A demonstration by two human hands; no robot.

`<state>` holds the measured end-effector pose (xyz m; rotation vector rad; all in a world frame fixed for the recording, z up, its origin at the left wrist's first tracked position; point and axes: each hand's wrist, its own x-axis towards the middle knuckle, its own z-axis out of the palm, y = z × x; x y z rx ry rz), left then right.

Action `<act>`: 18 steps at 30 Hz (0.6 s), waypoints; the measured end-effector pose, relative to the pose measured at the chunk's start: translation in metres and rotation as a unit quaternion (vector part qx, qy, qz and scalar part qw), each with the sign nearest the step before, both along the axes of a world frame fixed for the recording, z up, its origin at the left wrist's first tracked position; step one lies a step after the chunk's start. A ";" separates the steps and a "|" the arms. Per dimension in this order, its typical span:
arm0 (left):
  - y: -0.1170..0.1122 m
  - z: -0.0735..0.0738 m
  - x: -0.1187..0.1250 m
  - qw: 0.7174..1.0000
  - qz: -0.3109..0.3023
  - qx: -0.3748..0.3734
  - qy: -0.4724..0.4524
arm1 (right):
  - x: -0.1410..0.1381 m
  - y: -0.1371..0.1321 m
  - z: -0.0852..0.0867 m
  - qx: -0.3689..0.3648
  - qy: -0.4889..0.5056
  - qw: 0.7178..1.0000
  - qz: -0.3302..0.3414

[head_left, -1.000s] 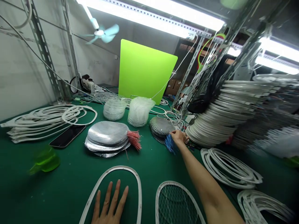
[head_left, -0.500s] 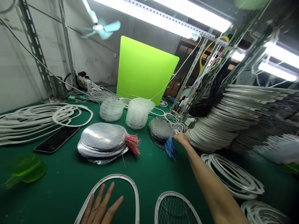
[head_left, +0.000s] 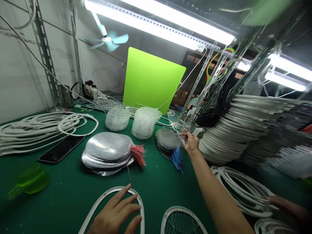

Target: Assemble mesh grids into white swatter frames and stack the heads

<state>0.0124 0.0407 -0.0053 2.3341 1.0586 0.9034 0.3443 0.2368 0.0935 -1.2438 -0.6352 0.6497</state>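
My right hand is raised just right of a stack of grey mesh panels, above their blue wires. Its finger and thumb are close together near thin white wires, and I cannot tell whether they hold anything. My left hand lies at the bottom of the view with fingers spread, over the rim of a white oval frame. Nothing is in it. Right of that hand lies a racket-shaped frame with wire mesh, cut off by the lower edge.
A co-worker's hand reaches over white coiled frames at right. A tall leaning stack of white frames stands behind. Silver mesh panels with red wires, clear mesh stacks, a phone and green plastic lie on the green mat.
My right hand has risen off the blue wires toward the back. My left hand has turned, fingers now pointing right across the rim. A co-worker's hand has entered at the right edge.
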 end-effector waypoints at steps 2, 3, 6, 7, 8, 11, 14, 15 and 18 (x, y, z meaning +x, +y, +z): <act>0.019 0.028 0.017 0.983 -0.002 -0.157 -0.098 | -0.017 -0.031 0.002 0.052 0.020 0.998 0.008; 0.030 0.042 0.028 0.953 -0.002 -0.258 -0.157 | -0.027 -0.052 0.001 0.068 0.028 0.997 0.020; 0.067 0.074 0.059 0.803 -0.023 -0.453 -0.388 | -0.065 -0.130 -0.007 0.066 0.046 0.994 0.068; 0.076 0.079 0.065 0.757 -0.043 -0.488 -0.433 | -0.079 -0.157 -0.011 0.048 0.054 0.994 0.087; 0.082 0.081 0.068 0.736 -0.047 -0.497 -0.457 | -0.091 -0.183 -0.015 0.023 0.070 0.991 0.108; 0.073 0.070 0.054 0.734 -0.031 -0.503 -0.455 | -0.123 -0.243 -0.026 -0.067 0.206 0.962 0.164; 0.038 0.054 0.022 0.751 -0.012 -0.527 -0.398 | -0.149 -0.273 -0.041 -0.132 0.325 0.910 0.222; 0.026 0.049 0.011 0.758 -0.010 -0.535 -0.374 | -0.158 -0.279 -0.048 -0.150 0.332 0.899 0.244; -0.005 0.034 -0.026 0.817 0.025 -0.501 -0.283 | -0.186 -0.296 -0.070 -0.195 0.328 0.884 0.270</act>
